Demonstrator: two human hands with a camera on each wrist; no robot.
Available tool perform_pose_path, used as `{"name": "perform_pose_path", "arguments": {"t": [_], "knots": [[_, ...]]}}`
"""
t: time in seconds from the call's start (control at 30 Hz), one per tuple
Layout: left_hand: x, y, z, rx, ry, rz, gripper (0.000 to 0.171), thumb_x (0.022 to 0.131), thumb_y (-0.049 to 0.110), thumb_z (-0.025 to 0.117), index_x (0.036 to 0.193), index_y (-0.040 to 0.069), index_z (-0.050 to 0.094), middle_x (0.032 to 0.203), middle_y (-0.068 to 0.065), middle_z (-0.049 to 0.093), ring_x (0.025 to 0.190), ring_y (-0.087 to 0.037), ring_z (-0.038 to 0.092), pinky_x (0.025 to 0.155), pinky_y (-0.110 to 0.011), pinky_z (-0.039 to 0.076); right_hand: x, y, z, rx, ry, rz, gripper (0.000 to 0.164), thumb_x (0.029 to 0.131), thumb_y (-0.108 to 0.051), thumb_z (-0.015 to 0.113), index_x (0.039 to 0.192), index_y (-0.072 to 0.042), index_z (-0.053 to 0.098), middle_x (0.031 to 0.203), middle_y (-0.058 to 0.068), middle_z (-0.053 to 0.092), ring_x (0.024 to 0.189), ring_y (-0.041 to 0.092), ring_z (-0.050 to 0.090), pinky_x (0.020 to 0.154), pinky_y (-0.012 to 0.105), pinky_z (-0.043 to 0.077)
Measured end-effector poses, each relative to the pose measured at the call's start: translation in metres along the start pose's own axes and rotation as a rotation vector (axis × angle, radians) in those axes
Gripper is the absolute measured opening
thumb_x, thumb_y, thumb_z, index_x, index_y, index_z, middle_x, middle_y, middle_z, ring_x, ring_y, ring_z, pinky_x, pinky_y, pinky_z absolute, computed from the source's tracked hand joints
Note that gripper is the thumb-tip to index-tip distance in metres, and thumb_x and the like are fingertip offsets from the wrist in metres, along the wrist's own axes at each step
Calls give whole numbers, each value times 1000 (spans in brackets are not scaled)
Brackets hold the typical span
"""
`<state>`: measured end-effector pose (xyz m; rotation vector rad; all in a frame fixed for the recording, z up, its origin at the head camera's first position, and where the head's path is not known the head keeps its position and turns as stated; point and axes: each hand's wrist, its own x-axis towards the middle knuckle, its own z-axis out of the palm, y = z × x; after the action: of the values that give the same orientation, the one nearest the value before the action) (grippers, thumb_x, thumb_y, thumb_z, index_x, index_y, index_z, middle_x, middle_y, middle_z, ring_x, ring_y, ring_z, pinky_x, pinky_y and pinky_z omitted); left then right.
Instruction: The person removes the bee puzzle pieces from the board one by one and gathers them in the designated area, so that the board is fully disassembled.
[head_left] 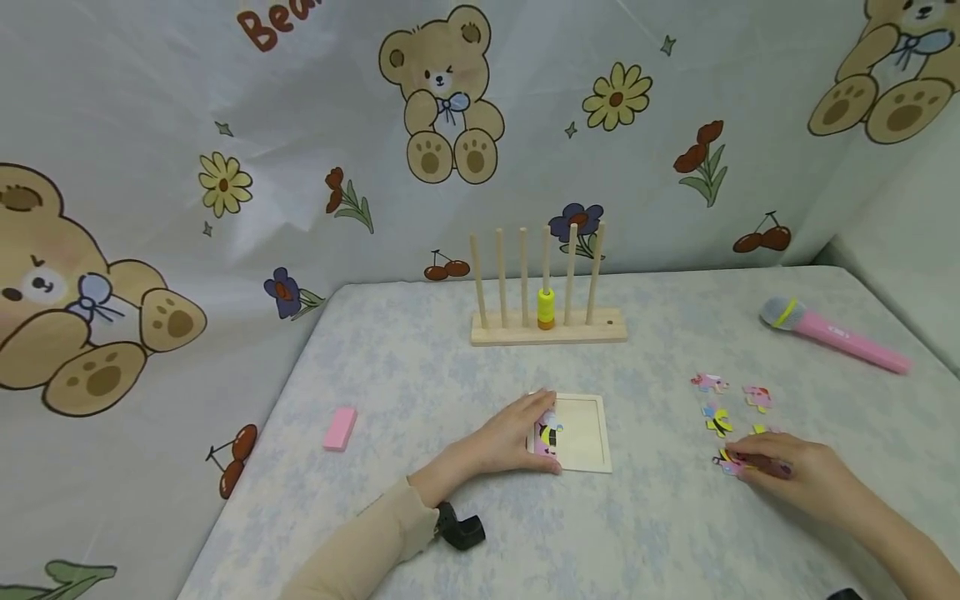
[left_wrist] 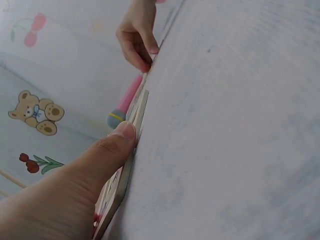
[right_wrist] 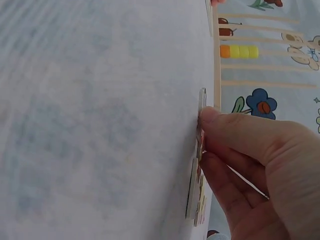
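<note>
Right hand [head_left: 802,475] pinches a jigsaw piece [head_left: 726,464], likely light, stiff, best edge-held; to its left, left hand [head_left: 512,437] grips puzzle tray [head_left: 585,435].

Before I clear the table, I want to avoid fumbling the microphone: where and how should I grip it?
I'd pinch the microphone across the middle of its pink handle, from above and the near right. It lies flat, with the slim handle slanting that way and the rounded grey head toward the far left; the puzzle pieces lie nearer, leftward.
</note>
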<state>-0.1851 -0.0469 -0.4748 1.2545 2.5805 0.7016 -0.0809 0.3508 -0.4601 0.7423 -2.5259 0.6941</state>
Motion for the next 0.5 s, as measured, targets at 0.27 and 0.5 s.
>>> {"name": "perform_pose_path", "arguments": {"t": [0.27,0.5], "knots": [[-1,-1,0,21,25,8,106,75,57,71,150,4,19,153,-12,21,140,-19,16,111,-35,21,21,-17,-11,43,-70,146,37,69,-6,83,103,-14,71,98,-5,67,84,-4,58,64,9,44],[1,-2,1,5,38,17,110,73,58,73,150,3,17,153,-12,21,140,-19,17,111,-35,22,70,-47,0,163,-130,233,26,84,-17,73,110,-19,69,104,-6,66,90,6,62,75,16,48]]}}
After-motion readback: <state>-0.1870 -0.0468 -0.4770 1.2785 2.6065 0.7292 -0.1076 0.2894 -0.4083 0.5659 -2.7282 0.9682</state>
